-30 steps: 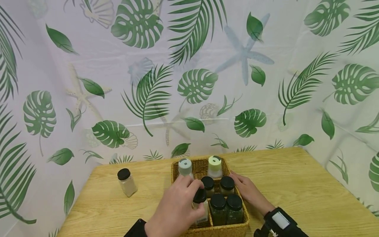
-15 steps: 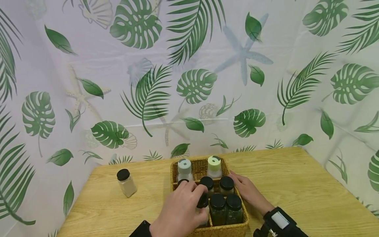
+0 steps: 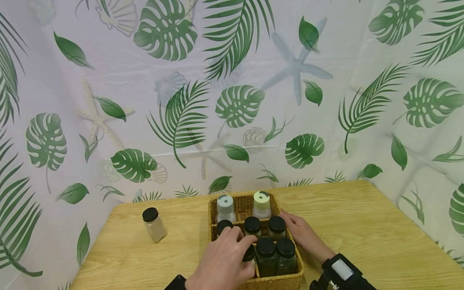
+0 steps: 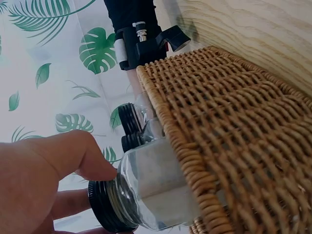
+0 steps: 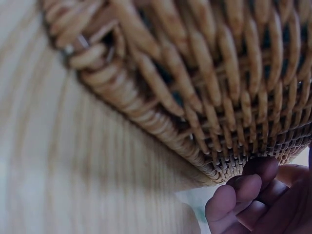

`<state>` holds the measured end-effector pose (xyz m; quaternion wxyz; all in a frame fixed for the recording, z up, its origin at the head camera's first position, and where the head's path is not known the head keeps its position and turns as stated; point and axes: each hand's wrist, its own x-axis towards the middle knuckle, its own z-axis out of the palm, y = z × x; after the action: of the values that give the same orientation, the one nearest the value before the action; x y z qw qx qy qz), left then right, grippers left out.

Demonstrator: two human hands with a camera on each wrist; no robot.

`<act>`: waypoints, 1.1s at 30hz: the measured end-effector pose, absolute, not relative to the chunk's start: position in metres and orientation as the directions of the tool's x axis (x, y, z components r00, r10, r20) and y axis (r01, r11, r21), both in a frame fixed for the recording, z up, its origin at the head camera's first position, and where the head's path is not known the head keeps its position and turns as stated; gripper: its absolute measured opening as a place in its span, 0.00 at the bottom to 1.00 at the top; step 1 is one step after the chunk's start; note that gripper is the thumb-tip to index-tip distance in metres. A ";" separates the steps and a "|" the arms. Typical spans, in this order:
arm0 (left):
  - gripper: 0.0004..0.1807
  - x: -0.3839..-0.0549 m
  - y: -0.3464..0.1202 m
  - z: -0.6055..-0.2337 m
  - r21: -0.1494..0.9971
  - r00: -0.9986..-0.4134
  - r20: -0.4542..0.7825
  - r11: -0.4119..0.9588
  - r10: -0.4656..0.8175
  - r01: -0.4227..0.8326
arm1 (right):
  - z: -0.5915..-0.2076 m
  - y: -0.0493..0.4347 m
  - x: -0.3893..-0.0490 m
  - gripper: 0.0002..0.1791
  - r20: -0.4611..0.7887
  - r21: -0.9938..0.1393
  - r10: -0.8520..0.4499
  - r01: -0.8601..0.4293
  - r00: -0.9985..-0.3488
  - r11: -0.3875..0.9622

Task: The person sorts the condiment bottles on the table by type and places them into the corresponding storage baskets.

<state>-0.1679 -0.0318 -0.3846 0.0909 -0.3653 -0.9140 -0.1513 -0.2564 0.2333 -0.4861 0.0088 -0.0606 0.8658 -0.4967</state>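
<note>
My left hand (image 3: 222,257) pinches the black lid of a clear glass spice jar (image 4: 156,183) holding pale contents. The jar stands in the front left compartment of a brown wicker basket (image 3: 279,284), its upper part above the rim in the left wrist view. To its right, two jars of dark green contents (image 3: 266,259) share the front right part. A row of black-lidded jars (image 3: 252,225) sits behind, the leftmost partly covered by my left fingers. My right hand (image 3: 304,233) rests against the basket's right side, fingertips at the woven wall in the right wrist view.
A pale-filled jar with a black lid (image 3: 155,226) stands alone on the wooden table (image 3: 348,217), left of the basket. At the basket's back are a white-capped bottle (image 3: 225,207) and a yellow-capped bottle (image 3: 262,204). A leaf-print cloth (image 3: 232,121) hangs behind.
My left hand has lowered the jar into the front left compartment, moving slightly right and down. A black lid behind it has come into view. The right hand stays in place.
</note>
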 end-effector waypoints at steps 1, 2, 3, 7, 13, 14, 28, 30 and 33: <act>0.20 -0.168 -0.032 -0.385 0.209 -0.718 0.270 0.689 0.641 0.694 | -0.486 0.233 -0.256 0.33 0.044 -0.860 -0.115 -0.097 -0.992 0.501; 0.20 -0.168 -0.031 -0.386 0.210 -0.720 0.262 0.690 0.642 0.692 | -0.486 0.233 -0.256 0.33 0.044 -0.859 -0.115 -0.097 -0.992 0.503; 0.20 -0.168 -0.031 -0.386 0.213 -0.722 0.255 0.691 0.643 0.691 | -0.486 0.233 -0.256 0.33 0.045 -0.857 -0.114 -0.097 -0.992 0.506; 0.18 -0.170 -0.032 -0.389 0.229 -0.727 0.225 0.690 0.649 0.687 | -0.485 0.233 -0.256 0.33 0.047 -0.856 -0.111 -0.097 -0.993 0.508; 0.18 -0.172 -0.030 -0.393 0.242 -0.742 0.177 0.702 0.647 0.670 | -0.485 0.232 -0.255 0.32 0.048 -0.858 -0.108 -0.096 -0.993 0.504; 0.17 -0.172 -0.030 -0.394 0.243 -0.745 0.169 0.705 0.646 0.666 | -0.485 0.232 -0.255 0.33 0.051 -0.855 -0.113 -0.102 -0.992 0.508; 0.18 -0.173 -0.033 -0.395 0.279 -0.727 0.137 0.678 0.673 0.680 | -0.483 0.232 -0.256 0.33 0.066 -0.852 -0.098 -0.107 -0.993 0.512; 0.19 -0.173 -0.033 -0.396 0.275 -0.724 0.137 0.676 0.676 0.683 | -0.483 0.232 -0.255 0.32 0.067 -0.852 -0.101 -0.110 -0.993 0.511; 0.21 -0.173 -0.034 -0.397 0.264 -0.719 0.148 0.674 0.679 0.690 | -0.482 0.231 -0.255 0.32 0.068 -0.859 -0.101 -0.110 -0.993 0.500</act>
<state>-0.1729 -0.0343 -0.3966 0.0186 -0.3741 -0.9147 -0.1517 -0.2546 0.2313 -0.4822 -0.0042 -0.0609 0.8661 -0.4961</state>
